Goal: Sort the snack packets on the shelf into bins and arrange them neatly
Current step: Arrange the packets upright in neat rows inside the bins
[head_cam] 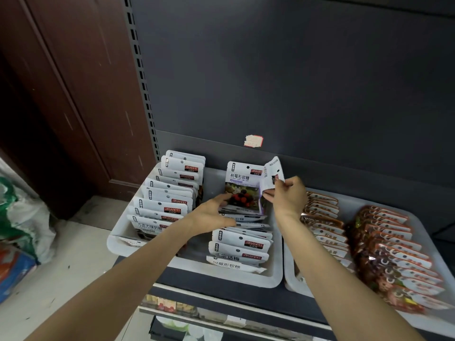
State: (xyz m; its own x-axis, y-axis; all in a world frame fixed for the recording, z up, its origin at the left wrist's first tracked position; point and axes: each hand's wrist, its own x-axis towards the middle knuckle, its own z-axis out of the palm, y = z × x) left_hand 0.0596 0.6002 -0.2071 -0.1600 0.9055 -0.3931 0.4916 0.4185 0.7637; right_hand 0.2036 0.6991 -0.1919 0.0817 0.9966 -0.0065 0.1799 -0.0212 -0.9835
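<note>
At the white bin's (275, 281) back, our right hand (288, 195) pinches a bent white packet (272, 172). Our left hand (211, 214), fingers straight, touches the upright berry-print packet (242, 188).

1 head view, looking forward and down, near the shelf (221, 276)

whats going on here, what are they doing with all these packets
A person is sorting snack packets on a shop shelf. Their right hand pinches a white packet held up over the left bin. The left hand touches an upright berry-picture packet at the back of that bin's right row. The right bin holds two rows of orange-brown packets.
</note>
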